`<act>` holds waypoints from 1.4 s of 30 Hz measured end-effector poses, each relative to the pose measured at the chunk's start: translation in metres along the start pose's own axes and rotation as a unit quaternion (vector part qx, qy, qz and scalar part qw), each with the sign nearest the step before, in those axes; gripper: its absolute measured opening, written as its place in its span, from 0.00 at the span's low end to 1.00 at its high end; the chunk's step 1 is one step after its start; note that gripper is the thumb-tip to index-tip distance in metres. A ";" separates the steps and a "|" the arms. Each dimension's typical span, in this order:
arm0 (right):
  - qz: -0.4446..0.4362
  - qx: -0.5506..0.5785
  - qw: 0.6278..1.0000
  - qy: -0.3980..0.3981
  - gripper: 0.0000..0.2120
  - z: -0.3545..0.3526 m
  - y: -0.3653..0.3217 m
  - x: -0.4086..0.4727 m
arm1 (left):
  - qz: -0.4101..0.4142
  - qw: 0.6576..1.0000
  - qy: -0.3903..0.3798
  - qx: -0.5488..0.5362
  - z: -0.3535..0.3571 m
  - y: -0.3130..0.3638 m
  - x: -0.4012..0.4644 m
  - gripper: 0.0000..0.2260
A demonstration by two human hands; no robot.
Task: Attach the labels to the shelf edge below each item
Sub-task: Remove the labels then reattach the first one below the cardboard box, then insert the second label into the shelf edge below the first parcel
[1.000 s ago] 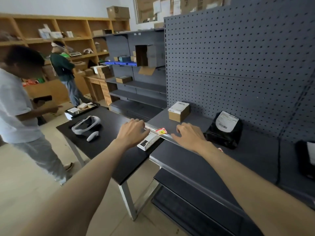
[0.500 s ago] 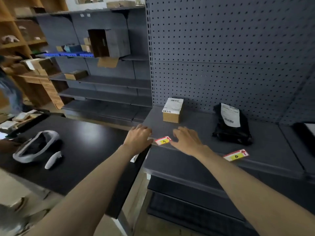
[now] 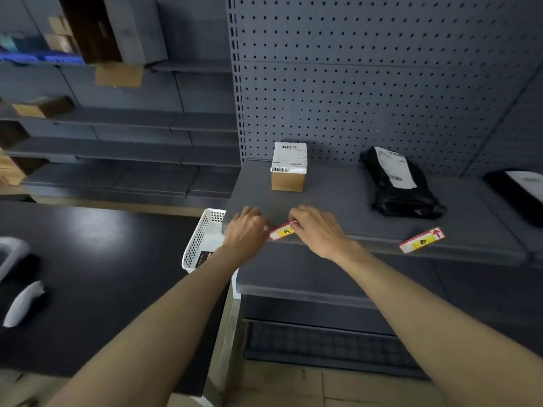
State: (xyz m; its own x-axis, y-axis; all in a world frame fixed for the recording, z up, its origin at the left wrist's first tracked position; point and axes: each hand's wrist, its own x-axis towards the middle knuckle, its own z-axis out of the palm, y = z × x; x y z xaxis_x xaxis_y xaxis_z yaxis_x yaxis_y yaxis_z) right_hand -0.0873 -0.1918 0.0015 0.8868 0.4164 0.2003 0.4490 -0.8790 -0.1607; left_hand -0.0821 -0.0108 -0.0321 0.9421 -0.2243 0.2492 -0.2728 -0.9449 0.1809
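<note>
A red, white and yellow label marked A (image 3: 282, 231) sits at the front edge of the grey shelf (image 3: 346, 201), below a small cardboard box (image 3: 288, 170). My left hand (image 3: 246, 230) pinches the label's left end and my right hand (image 3: 316, 230) pinches its right end. A second label marked B (image 3: 422, 240) lies tilted at the shelf edge to the right, in front of a black parcel bag (image 3: 399, 183). Another black parcel (image 3: 520, 195) rests at the far right.
A white perforated basket (image 3: 199, 239) stands on the black table (image 3: 94, 274) just left of the shelf. A white headset piece (image 3: 23, 304) lies on the table's left. A pegboard backs the shelf; more grey shelving with boxes stands at the left rear.
The view has turned right and closer to the shelf; the other people are out of view. Both hands have closed in on label A, fingers now pinching its two ends.
</note>
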 end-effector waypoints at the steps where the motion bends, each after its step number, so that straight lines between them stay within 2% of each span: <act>1: 0.001 0.001 1.000 0.000 0.06 0.001 0.000 0.000 | 0.007 1.000 0.004 -0.005 0.003 0.000 0.001 0.11; 6: -0.007 0.019 0.999 0.025 0.05 0.003 0.000 -0.001 | 0.064 0.998 0.027 0.004 0.007 -0.002 0.004 0.10; 10: -0.009 0.013 0.999 0.050 0.05 0.007 0.002 0.001 | 0.111 0.993 0.025 0.039 -0.001 -0.006 0.008 0.07; 15: 0.001 -0.005 0.999 0.050 0.06 0.018 0.005 -0.005 | 0.136 0.988 0.007 0.075 -0.004 -0.009 0.011 0.10; 26: 0.018 -0.013 0.999 0.033 0.09 0.010 0.013 -0.013 | 0.103 0.994 -0.014 0.046 -0.009 0.004 0.013 0.08; 33: 0.064 -0.041 0.996 0.040 0.10 -0.036 0.076 -0.050 | 0.107 0.994 0.003 -0.015 -0.018 0.073 0.030 0.10; 42: 0.113 -0.075 0.990 0.028 0.12 -0.081 0.172 -0.116 | 0.144 0.989 0.003 -0.019 0.005 0.200 0.051 0.10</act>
State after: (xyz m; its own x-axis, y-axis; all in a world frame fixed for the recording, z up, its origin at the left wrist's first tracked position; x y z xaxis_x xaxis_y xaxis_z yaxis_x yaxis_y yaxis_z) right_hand -0.1216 -0.4097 0.0287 0.9532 0.1959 0.2301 0.2157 -0.9744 -0.0638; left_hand -0.0880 -0.2126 0.0120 0.8231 -0.4809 0.3020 -0.5366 -0.8327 0.1365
